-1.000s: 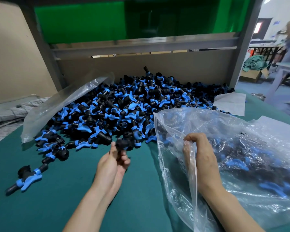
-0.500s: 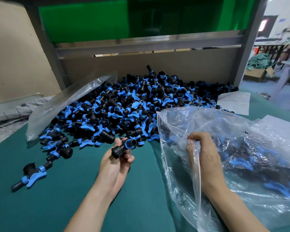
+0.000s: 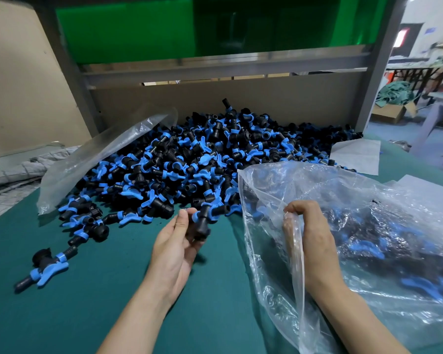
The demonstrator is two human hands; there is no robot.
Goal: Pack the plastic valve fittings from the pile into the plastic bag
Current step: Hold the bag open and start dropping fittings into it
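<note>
One valve fitting (image 3: pixel 202 222) sits pinched in the fingers (image 3: pixel 183 215) of the left hand (image 3: pixel 173 247), long axis near upright, just left of the mouth of the plastic bag (image 3: pixel 368 200). The right hand (image 3: pixel 311 242) grips the rim, holding it open. The pile (image 3: pixel 189 162) lies beyond on the desk (image 3: pixel 87 302).

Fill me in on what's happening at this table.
A person is packing black-and-blue valve fittings into a clear plastic bag. The left hand holds one valve fitting just in front of the pile on the green table, close to the bag's mouth. The right hand grips the bag's rim and holds it open. The bag already has a good number of fittings inside, and a large pile is left outside it.
</note>
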